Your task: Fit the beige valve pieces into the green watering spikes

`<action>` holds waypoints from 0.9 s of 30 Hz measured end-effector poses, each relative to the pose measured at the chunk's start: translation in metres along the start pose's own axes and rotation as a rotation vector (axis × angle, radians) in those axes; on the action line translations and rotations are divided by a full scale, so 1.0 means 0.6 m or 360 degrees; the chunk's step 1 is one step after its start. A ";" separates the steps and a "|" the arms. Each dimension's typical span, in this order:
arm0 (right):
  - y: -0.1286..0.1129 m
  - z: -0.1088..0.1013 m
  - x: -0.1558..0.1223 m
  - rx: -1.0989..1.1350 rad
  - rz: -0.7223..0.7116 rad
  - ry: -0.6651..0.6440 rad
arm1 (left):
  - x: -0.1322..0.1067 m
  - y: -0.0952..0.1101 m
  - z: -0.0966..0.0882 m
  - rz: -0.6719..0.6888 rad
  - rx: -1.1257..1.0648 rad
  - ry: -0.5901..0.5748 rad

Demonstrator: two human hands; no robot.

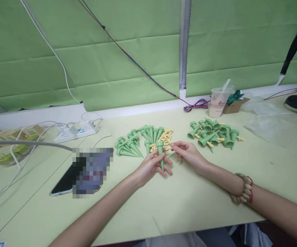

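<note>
Pale yellow desk (189, 206), green panels (86, 72) behind; power strip (89, 127) at back left. Left hand (150, 165): fingers clamped on green spike (160, 146), point down, above desk. Right hand (188, 154): fingers pinching yellow piece (168, 149) beside spike.

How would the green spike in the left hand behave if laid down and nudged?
Probably stiff: the green spike keeps a straight taper in the left hand. Likely light for its size, as similar spikes in the right-hand pile show open, hollow-looking ends. May roll in an arc, since its wide top narrows to a tip.
</note>
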State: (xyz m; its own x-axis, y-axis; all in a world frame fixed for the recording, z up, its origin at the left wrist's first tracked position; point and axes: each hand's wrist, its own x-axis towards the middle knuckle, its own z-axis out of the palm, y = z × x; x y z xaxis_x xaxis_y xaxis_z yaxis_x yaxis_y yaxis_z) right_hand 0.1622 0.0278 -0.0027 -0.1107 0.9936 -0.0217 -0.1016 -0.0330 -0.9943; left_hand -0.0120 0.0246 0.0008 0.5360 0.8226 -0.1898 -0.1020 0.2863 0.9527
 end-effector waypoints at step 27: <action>-0.003 -0.004 -0.003 -0.0356 -0.0532 0.0061 | 0.001 -0.006 -0.004 0.0039 -0.0015 0.0052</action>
State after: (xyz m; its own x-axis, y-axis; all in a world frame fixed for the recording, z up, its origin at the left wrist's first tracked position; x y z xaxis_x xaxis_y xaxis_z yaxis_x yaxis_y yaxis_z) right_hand 0.1651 0.0261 -0.0012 -0.0709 0.9491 0.3069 0.0924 0.3126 -0.9454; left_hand -0.0135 0.0251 -0.0034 0.5056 0.8450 -0.1744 -0.1224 0.2703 0.9549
